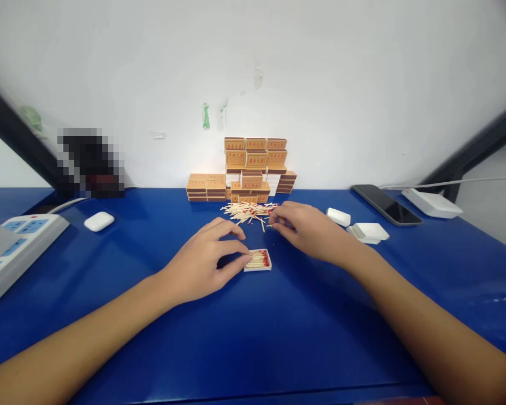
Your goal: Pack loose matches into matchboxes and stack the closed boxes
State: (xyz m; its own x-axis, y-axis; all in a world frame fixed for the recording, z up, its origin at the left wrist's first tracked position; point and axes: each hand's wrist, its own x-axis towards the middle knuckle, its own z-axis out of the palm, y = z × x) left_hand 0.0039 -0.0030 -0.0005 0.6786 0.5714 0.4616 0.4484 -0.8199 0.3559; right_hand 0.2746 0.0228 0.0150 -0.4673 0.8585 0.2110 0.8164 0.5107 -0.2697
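A small white matchbox tray [257, 269] lies on the blue table, partly filled with red-tipped matches [259, 259]. My left hand [208, 260] has its thumb and index finger closed on the tray's left end. Behind the tray is a loose pile of matches [245, 211], some pointing different ways. At the pile's right edge, my right hand [306, 228] is pinched, with a short end of a match [270, 226] showing at its fingertips. The rest of that match is hidden by the fingers.
Stacked matchboxes [256, 160] stand against the wall behind the pile. To the right are white box parts [369, 232], a phone [385, 205] and a white device [432, 203]. At left lie a white earbud case [99, 221] and a power strip [46, 228].
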